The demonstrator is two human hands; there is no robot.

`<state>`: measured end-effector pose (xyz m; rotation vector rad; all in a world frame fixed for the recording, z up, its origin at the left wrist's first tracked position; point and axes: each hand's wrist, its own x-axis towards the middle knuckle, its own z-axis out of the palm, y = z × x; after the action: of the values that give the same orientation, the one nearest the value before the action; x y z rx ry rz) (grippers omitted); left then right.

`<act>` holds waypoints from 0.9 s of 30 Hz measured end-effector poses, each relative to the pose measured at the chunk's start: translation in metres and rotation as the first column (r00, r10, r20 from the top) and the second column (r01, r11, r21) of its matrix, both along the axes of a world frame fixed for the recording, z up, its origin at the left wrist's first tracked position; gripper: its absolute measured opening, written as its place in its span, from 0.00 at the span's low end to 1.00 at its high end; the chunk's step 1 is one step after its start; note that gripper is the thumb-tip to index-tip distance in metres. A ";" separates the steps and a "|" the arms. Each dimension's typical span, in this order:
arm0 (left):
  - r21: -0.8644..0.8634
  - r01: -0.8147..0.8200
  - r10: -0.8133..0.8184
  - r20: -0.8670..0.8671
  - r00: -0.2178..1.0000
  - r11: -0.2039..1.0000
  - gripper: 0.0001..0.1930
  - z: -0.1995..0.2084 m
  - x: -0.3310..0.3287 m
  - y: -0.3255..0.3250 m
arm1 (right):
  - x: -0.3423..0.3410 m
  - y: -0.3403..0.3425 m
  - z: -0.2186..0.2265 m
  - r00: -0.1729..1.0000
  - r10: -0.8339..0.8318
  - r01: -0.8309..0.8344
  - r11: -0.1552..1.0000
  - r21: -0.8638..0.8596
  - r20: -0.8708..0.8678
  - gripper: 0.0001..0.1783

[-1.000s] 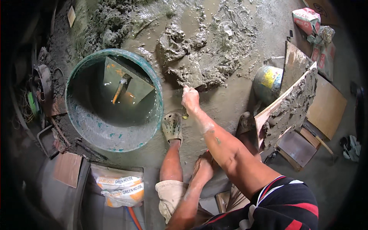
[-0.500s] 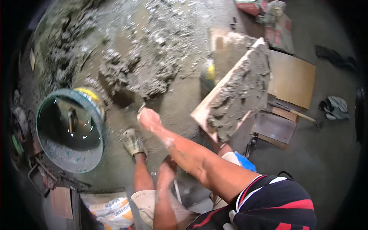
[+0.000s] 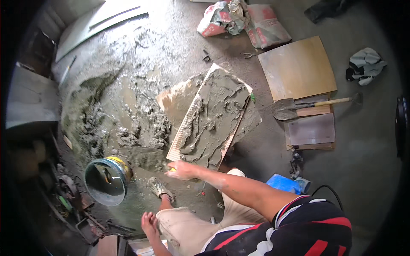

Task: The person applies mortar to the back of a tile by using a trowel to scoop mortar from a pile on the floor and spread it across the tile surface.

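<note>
My right hand (image 3: 183,170) is closed around the yellow handle of a trowel (image 3: 143,158), whose broad blade is coated in wet grey mortar and points left. It is beside the lower left corner of a large tile (image 3: 215,113) with thick, uneven mortar over its upper face. Farther left lies a heap of wet mortar (image 3: 94,123). Beside my left knee, my left hand (image 3: 149,224) is empty, its fingers loosely apart. A bucket (image 3: 121,198) of dark water stands left of my foot, with a tool partly sunk in it.
Behind the tile are paper cement bags (image 3: 267,25). To the right, a shovel (image 3: 316,103) lies across tan boards or tiles (image 3: 294,68), near a crumpled bag (image 3: 366,64). A blue object (image 3: 283,184) sits by my right leg. Assorted clutter (image 3: 68,200) lines the left side.
My right hand has drawn the trowel out of the mortar heap and over toward the tile's near corner. My left hand has moved from between my legs to beside my left knee. The view has shifted.
</note>
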<state>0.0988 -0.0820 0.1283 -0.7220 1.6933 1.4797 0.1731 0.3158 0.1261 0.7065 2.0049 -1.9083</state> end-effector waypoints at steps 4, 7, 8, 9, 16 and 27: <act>-0.182 0.045 -0.034 0.065 0.997 0.982 0.11 0.054 0.110 -0.116 | 0.098 0.061 0.071 0.999 -0.047 0.049 0.997 -0.062 0.024 0.20; -0.410 0.506 -0.375 0.360 0.854 0.759 0.10 0.115 0.229 -0.154 | 0.152 0.107 0.133 0.980 -0.064 0.078 0.995 -0.067 0.188 0.27; -0.354 0.609 -0.424 0.477 0.770 0.709 0.10 0.121 0.270 -0.151 | 0.178 0.123 0.131 0.975 -0.085 0.079 0.996 0.037 0.206 0.27; -0.388 0.461 -0.204 0.545 0.813 0.798 0.12 0.124 0.306 -0.147 | 0.192 0.133 0.132 0.976 -0.093 0.070 0.990 0.119 0.197 0.28; -0.391 0.805 -0.830 0.155 0.536 0.446 0.15 0.127 0.388 -0.086 | 0.269 0.200 0.132 0.910 -0.378 0.300 0.884 0.358 0.172 0.28; -0.192 0.064 -0.072 -0.038 0.997 0.979 0.19 0.148 0.329 -0.047 | 0.330 0.223 0.178 0.875 -0.460 0.361 0.829 0.427 0.153 0.20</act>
<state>0.4281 -0.1293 0.2764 -0.7286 1.8942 1.3070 0.5033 0.5389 0.3043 1.5204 2.2121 -1.5115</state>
